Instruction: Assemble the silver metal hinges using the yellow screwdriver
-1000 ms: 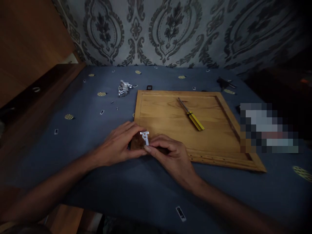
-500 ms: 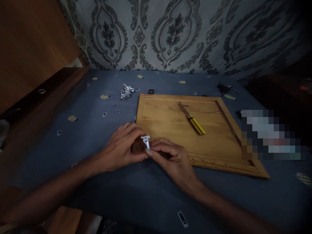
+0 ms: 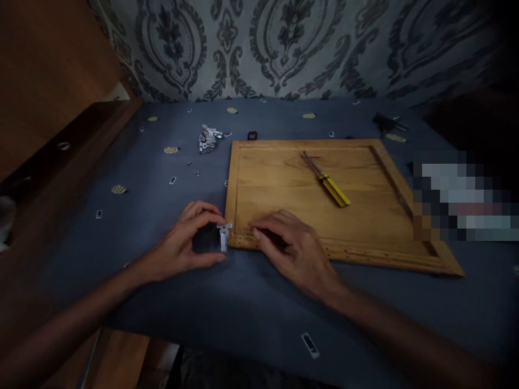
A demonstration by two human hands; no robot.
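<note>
Blue patterned cloth (image 3: 259, 313) covers the work surface below grey scroll-patterned wallpaper (image 3: 230, 32). 1 silver T-shaped metal fitting (image 3: 224, 242) stands in the left hand (image 3: 173, 246), pinched between thumb and forefinger, by the near left corner of a framed yellow-brown wooden panel (image 3: 267, 189). No fitting appears fastened; a silver metal pile (image 3: 208, 140) lies beyond the grip, a yellow-handled screwdriver (image 3: 334, 190) beyond and rightward. Right hand (image 3: 295, 249), beside the grip: fingertips together, contents indeterminable.

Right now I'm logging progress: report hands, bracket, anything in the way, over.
Left hand holding bracket by near left corner of wooden panel. Right hand over panel, can't tell if holding anything. Yellow screwdriver lying on panel, apart from both hands.
</note>
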